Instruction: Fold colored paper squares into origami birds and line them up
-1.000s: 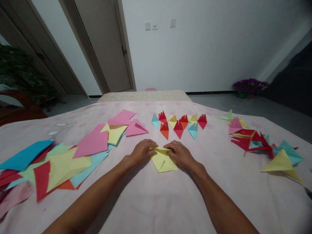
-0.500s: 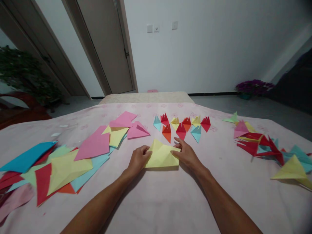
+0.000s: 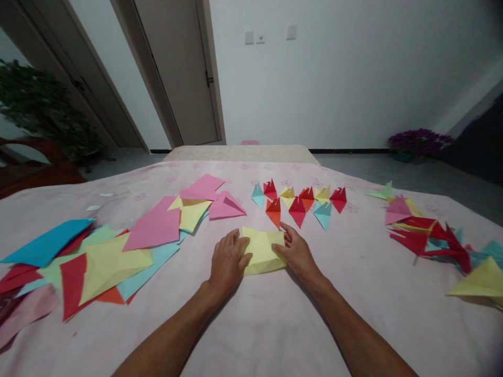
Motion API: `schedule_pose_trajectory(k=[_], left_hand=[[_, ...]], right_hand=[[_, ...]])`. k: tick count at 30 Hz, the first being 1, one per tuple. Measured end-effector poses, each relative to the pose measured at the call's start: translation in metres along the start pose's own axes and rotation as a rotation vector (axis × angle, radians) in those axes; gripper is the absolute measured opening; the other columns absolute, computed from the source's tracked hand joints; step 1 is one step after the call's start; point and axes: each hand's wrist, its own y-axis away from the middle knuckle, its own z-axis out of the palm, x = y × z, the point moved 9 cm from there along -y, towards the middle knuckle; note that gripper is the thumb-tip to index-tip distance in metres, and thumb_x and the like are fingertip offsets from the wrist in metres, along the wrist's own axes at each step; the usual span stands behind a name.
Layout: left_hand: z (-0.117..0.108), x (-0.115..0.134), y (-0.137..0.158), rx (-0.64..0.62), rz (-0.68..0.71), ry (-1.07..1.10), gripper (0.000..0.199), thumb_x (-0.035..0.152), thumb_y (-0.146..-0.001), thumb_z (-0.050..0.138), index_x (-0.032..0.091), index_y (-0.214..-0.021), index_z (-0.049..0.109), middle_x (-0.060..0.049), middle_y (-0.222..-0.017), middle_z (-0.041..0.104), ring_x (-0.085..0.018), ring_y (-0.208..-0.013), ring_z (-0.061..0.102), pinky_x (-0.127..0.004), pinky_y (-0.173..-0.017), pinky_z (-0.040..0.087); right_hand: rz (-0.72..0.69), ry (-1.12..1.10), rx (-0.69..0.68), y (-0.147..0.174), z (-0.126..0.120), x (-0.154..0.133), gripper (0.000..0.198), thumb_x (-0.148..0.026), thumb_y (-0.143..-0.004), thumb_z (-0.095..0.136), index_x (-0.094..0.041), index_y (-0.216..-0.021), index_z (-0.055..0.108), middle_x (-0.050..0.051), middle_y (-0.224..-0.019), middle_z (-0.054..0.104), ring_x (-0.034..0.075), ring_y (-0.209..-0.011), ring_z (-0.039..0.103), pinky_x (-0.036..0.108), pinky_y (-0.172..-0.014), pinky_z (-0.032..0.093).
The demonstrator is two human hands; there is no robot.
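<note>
A creased sheet of yellow paper (image 3: 262, 253) lies at the middle of the table, between my two hands. My left hand (image 3: 231, 257) grips its left edge, with the thumb lying over the paper. On the right edge, my right hand (image 3: 296, 252) pinches the sheet, thumb on top and the other fingers behind. Just beyond the paper stand several small folded paper cranes in rows, among them an orange crane (image 3: 274, 210), a red crane (image 3: 297, 210) and a light blue crane (image 3: 323, 213).
To the left spreads a pile of coloured paper sheets, with a pink sheet (image 3: 154, 226) and a blue sheet (image 3: 49, 243) on top. Several partly folded papers, including a red one (image 3: 412, 238), are heaped at the right. A pink patterned cloth (image 3: 259, 335) covers the table.
The yellow paper had a raised point at its top; now its top edge is nearly straight and the sheet looks flatter. My left thumb has moved onto it. The view has shifted slightly.
</note>
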Motion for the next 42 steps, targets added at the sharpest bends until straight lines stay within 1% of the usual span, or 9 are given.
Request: schedule_pose_trajectory(k=[5, 9, 12, 14, 20, 28, 34, 38, 42], left_hand=[[0.013, -0.004, 0.005, -0.111, 0.051, -0.047, 0.063, 0.050, -0.078, 0.070, 0.023, -0.133, 0.054, -0.014, -0.149, 0.043, -0.033, -0.138, 0.037, -0.052, -0.112, 0.029], [0.020, -0.001, 0.013, -0.193, 0.097, -0.064, 0.087, 0.062, -0.072, 0.070, 0.021, -0.143, 0.043, -0.018, -0.158, 0.026, -0.038, -0.146, 0.021, -0.059, -0.115, 0.019], [0.018, 0.009, 0.019, -0.179, 0.169, -0.105, 0.089, 0.058, -0.069, 0.074, 0.019, -0.143, 0.042, -0.019, -0.160, 0.017, -0.040, -0.148, 0.008, -0.063, -0.115, 0.014], [0.015, 0.018, 0.020, -0.151, 0.225, -0.136, 0.082, 0.053, -0.071, 0.074, 0.017, -0.139, 0.045, -0.018, -0.160, 0.019, -0.039, -0.149, 0.004, -0.062, -0.116, 0.012], [0.020, 0.026, 0.011, -0.178, 0.255, -0.144, 0.072, 0.055, -0.082, 0.063, 0.016, -0.140, 0.046, -0.017, -0.150, 0.043, -0.035, -0.144, 0.027, -0.056, -0.118, 0.014], [0.017, 0.014, 0.007, -0.163, 0.155, -0.122, 0.063, 0.051, -0.087, 0.056, 0.020, -0.141, 0.044, -0.013, -0.152, 0.041, -0.034, -0.142, 0.032, -0.056, -0.116, 0.019], [0.016, 0.003, 0.004, -0.107, 0.082, -0.101, 0.052, 0.039, -0.091, 0.054, 0.018, -0.138, 0.046, -0.013, -0.150, 0.043, -0.032, -0.142, 0.033, -0.055, -0.117, 0.021], [0.008, -0.011, 0.002, -0.002, -0.004, 0.050, 0.060, 0.036, -0.088, 0.058, 0.014, -0.141, 0.040, -0.017, -0.146, 0.047, -0.031, -0.139, 0.039, -0.052, -0.115, 0.027], [0.007, -0.029, -0.003, 0.051, -0.149, 0.442, 0.068, 0.036, -0.087, 0.060, 0.020, -0.147, 0.032, -0.013, -0.134, 0.059, -0.026, -0.121, 0.057, -0.044, -0.103, 0.044]], right_hand=[[-0.051, 0.248, -0.005, 0.008, 0.003, -0.010, 0.065, -0.018, -0.067, 0.061, -0.018, -0.131, 0.056, 0.009, -0.113, 0.069, 0.019, -0.089, 0.067, 0.029, -0.075, 0.054], [-0.067, 0.286, -0.011, 0.010, 0.004, -0.013, 0.059, -0.018, -0.068, 0.058, -0.017, -0.127, 0.061, 0.008, -0.110, 0.071, 0.018, -0.083, 0.067, 0.029, -0.073, 0.054], [-0.077, 0.277, -0.022, 0.006, 0.003, -0.012, 0.056, -0.020, -0.069, 0.059, -0.017, -0.124, 0.063, 0.008, -0.111, 0.071, 0.018, -0.081, 0.067, 0.029, -0.073, 0.054], [-0.071, 0.266, -0.019, 0.003, 0.003, -0.008, 0.053, -0.021, -0.070, 0.059, -0.016, -0.123, 0.064, 0.008, -0.108, 0.072, 0.019, -0.081, 0.067, 0.030, -0.073, 0.053], [-0.139, 0.330, 0.024, -0.007, -0.001, -0.011, 0.042, -0.024, -0.075, 0.056, -0.019, -0.114, 0.069, 0.006, -0.102, 0.071, 0.020, -0.086, 0.065, 0.031, -0.076, 0.052], [-0.383, 0.613, -0.103, 0.006, 0.016, -0.031, 0.040, -0.011, -0.077, 0.052, -0.026, -0.108, 0.073, 0.004, -0.090, 0.062, 0.020, -0.089, 0.059, 0.031, -0.079, 0.047], [-0.486, 0.750, -0.180, 0.014, 0.024, -0.035, 0.057, 0.000, -0.064, 0.052, -0.027, -0.108, 0.074, 0.004, -0.089, 0.060, 0.021, -0.091, 0.054, 0.033, -0.083, 0.045], [-0.392, 0.567, -0.120, 0.009, 0.015, -0.032, 0.036, -0.013, -0.078, 0.053, -0.025, -0.105, 0.074, 0.005, -0.095, 0.065, 0.021, -0.094, 0.059, 0.034, -0.084, 0.047], [-0.094, 0.115, 0.028, -0.001, -0.001, -0.009, 0.040, -0.034, -0.082, 0.058, -0.018, -0.118, 0.066, 0.007, -0.098, 0.071, 0.021, -0.082, 0.066, 0.032, -0.070, 0.052]])
